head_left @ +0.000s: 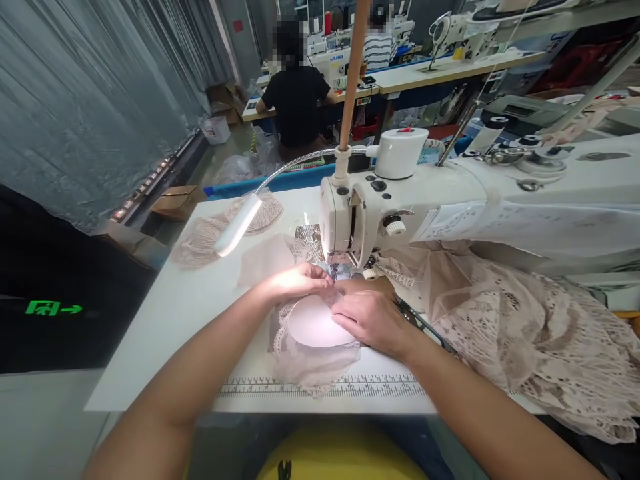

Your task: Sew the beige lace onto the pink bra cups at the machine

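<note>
A pale, oval bra cup (313, 325) lies on beige lace fabric (313, 363) in front of the sewing machine (345, 220). My left hand (300, 280) is closed at the fabric's far edge, its fingertips pinched together close beside the presser foot (334, 271). At the cup's right side, my right hand (369, 319) has its fingers bent and closed on the cup's edge and the sheer fabric there. The fingers partly cover that edge. Lamp light falls brightly over both hands.
More lace pieces (200, 241) lie at the back left under a bendable lamp (240, 225). A heap of lace fabric (520, 333) fills the right side, beside dark-handled scissors (423, 321). A printed ruler (240, 388) runs along the front. Ahead, a person in black (297, 100) sits at another machine.
</note>
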Action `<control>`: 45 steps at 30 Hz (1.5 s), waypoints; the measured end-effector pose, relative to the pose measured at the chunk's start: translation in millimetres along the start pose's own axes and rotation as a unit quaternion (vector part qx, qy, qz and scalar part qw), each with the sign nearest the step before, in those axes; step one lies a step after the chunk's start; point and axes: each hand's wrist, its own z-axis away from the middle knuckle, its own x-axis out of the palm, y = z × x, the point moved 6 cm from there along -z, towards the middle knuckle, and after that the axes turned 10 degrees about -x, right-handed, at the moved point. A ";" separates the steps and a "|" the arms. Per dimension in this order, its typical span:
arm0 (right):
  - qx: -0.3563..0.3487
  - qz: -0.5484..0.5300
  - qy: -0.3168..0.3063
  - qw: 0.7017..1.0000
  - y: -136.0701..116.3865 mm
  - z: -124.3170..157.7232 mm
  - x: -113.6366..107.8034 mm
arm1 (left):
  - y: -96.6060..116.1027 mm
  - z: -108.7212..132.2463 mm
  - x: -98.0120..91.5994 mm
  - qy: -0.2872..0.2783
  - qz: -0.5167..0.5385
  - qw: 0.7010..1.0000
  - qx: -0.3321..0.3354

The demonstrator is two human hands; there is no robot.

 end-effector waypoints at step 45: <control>0.130 0.149 -0.026 0.980 11.4 -3.9 3.0 | 22.1 46.2 27.8 0.249 -0.504 0.801 0.207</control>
